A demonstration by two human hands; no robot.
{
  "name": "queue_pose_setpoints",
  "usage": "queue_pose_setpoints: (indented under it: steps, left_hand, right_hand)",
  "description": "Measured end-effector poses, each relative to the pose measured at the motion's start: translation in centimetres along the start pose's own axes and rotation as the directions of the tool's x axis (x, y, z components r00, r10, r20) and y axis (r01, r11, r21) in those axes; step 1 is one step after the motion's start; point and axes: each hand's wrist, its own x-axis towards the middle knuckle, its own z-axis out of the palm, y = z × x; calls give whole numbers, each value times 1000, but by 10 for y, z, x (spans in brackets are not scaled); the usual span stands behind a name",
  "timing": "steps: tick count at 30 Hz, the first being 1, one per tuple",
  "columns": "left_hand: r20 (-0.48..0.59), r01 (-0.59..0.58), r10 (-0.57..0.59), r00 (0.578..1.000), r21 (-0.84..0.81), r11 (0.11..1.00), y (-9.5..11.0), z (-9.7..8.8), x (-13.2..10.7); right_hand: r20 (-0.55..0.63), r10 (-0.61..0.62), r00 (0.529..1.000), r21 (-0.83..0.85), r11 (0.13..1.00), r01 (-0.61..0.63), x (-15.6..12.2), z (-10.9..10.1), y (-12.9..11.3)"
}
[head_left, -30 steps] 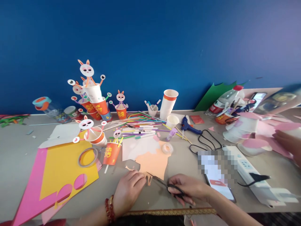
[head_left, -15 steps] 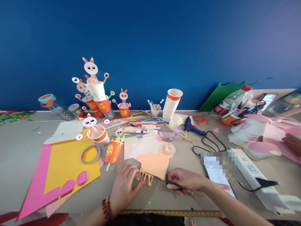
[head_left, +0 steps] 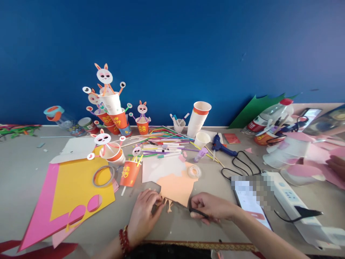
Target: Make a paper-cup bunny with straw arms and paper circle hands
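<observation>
Head view, its middle taken as the clock's centre: a blue wall [head_left: 161, 54] is seen at twelve o'clock, above a gray table [head_left: 29, 187]. At eight o'clock a pink card [head_left: 40, 212] is partly covered by a yellow card [head_left: 78, 180]; at four o'clock a white power strip [head_left: 291, 196] is laid. Peach paper [head_left: 176, 187] is spread on the table at six o'clock. Its lower left edge is held at seven o'clock by the left hand [head_left: 144, 212], thumb and forefinger closed to a narrow pinch. By the right hand [head_left: 207, 205], at five o'clock, black-handled scissors [head_left: 198, 212] are gripped in curled fingers, the blades laid along the paper's lower edge; how far they are parted cannot be told. A small tape roll [head_left: 193, 176] is rested on the upper right corner, and thin cut strips [head_left: 168, 205] are seen along the lower edge.
</observation>
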Motion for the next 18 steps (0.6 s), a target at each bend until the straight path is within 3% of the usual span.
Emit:
queue_pose_setpoints:
  steps: [6,13,18]
  left_hand:
    - [-2,-4,4,1000,-36,999,0,2,0]
    - [-7,-6,5,1000,-61,998,-4,2,-2]
    - [-32,-31,30,999,-40,999,-3,2,-3]
  right_hand:
    - [69,-28,997,71,997,23,4,3,-8]
    - [-3,-70,998,22,997,70,6,5,-2]
    - [-31,-38,999,-11,999,38,3,7,-7]
